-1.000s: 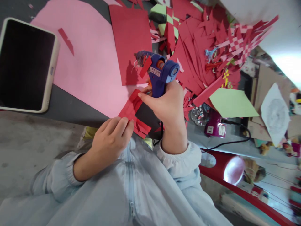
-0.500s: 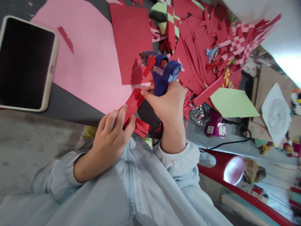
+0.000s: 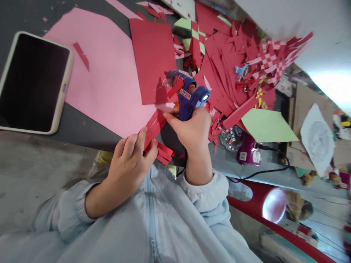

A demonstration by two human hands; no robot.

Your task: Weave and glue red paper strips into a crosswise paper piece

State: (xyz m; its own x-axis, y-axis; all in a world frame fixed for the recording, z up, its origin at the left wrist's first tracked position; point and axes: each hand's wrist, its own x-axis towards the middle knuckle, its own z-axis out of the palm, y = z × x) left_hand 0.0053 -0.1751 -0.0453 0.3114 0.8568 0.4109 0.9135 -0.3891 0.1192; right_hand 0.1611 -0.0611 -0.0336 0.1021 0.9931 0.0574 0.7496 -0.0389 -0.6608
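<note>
Your right hand (image 3: 193,128) has its fingers wrapped round the grip of a blue glue gun (image 3: 187,104), nozzle toward the red sheet (image 3: 154,60). White label on the gun's side carries dark characters, too small to read. A red scrap (image 3: 175,88) sits against the gun's front. Your left hand (image 3: 127,168) has its fingers closed on the folded red paper (image 3: 155,129), by the near edge of the dark tabletop (image 3: 79,129); your right thumb tip is at its upper end, can't tell if pinching. Pink sheet (image 3: 104,69) lies just beyond, partly under the red sheet. Phone (image 3: 34,84) at left, screen dark. At right, purple device (image 3: 249,151) with white markings, unreadable; green sheet (image 3: 268,125) near it; white paper (image 3: 318,138) with faint drawing, unclear.
</note>
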